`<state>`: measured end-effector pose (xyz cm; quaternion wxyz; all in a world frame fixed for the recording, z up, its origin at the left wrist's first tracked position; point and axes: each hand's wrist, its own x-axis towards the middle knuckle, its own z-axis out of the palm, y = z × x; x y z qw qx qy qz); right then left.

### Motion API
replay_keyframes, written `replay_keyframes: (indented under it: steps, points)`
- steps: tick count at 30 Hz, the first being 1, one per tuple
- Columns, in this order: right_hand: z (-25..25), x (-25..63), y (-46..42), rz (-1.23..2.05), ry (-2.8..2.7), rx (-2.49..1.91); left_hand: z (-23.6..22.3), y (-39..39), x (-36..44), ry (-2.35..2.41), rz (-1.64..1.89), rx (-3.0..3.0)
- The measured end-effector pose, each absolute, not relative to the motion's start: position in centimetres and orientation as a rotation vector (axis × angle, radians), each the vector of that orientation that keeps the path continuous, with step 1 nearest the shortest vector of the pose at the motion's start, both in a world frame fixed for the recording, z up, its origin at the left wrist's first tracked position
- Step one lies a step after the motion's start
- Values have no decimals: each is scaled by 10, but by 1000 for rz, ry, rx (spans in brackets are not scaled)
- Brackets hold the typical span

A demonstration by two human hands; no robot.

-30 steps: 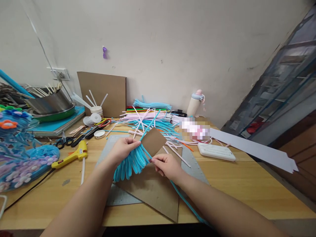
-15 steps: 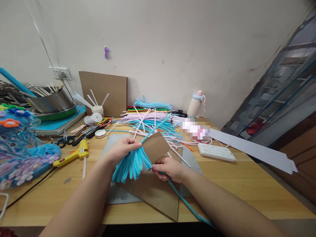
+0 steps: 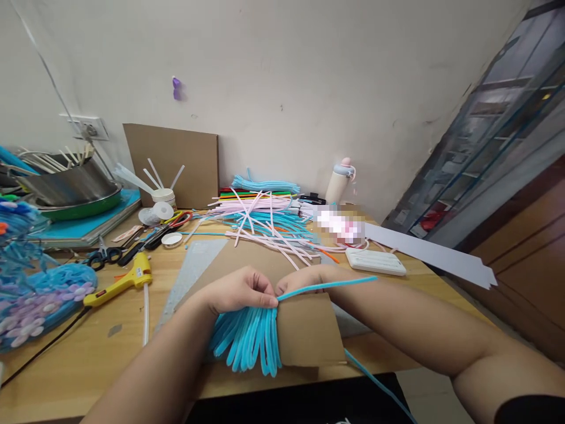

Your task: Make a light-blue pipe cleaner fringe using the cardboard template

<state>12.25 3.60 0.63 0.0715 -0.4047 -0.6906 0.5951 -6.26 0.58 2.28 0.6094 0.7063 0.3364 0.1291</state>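
My left hand [image 3: 247,290] is closed, thumb and fingers pinching the top of a fan of blue pipe cleaner loops [image 3: 253,341]. The loops hang along the left side of a small cardboard piece [image 3: 309,333]. From that pinch a blue pipe cleaner end [image 3: 339,283] sticks out to the right, crossing in front of my right hand [image 3: 304,278]. That hand is at the cardboard's top edge, fingers curled close to my left fingertips; what they hold is hidden. A trailing blue strand [image 3: 375,380] runs from the cardboard's lower right corner down past the table edge.
Left stand a yellow glue gun [image 3: 132,282], scissors [image 3: 105,254] and a blue flower-covered craft [image 3: 53,306]. Behind my hands lie a larger cardboard sheet [image 3: 220,265] and piled pipe cleaners [image 3: 265,218]. A bottle [image 3: 339,181] and a white power bank [image 3: 375,261] are on the right.
The small cardboard has turned and come nearer the table's front edge. My right hand has gone from its lower corner to its top edge. The free end now points right.
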Motion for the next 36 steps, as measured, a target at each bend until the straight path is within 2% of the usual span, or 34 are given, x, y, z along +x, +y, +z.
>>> replay_keyframes:
  steps: [3, 6, 9, 11, 12, 16, 20, 23, 26, 32, 36]
  points:
    - [14, 124, 44, 2198, -2097, -1292, 23, 6, -63, 783, 269, 1704]
    - [21, 124, 48, 2572, -1842, -1317, 22, 7, -65, 815, 223, 1811]
    - [29, 122, 50, 2626, -1879, -1225, 19, 7, -64, 856, 217, 1889]
    - [34, 120, 49, 2442, -2143, -1206, 15, 7, -63, 899, 229, 1905]
    - [38, 119, 48, 2236, -2320, -1226, 13, 8, -62, 925, 237, 1901]
    - [49, 114, 33, 1073, -2833, -1299, 6, 13, -60, 1016, 278, 1866]
    - [48, 110, 9, 197, -2831, -1326, 1, 19, -64, 1086, 345, 1773]
    - [40, 109, -9, -208, -2738, -1313, -2, 22, -67, 1109, 441, 1670]
    - [31, 110, -20, -305, -2681, -1305, -5, 24, -68, 1137, 538, 1584]
    - [16, 118, -22, -87, -2495, -1271, -6, 26, -67, 1132, 668, 1385]
    - [6, 120, -23, -68, -2435, -1235, -6, 27, -65, 1123, 716, 1331]
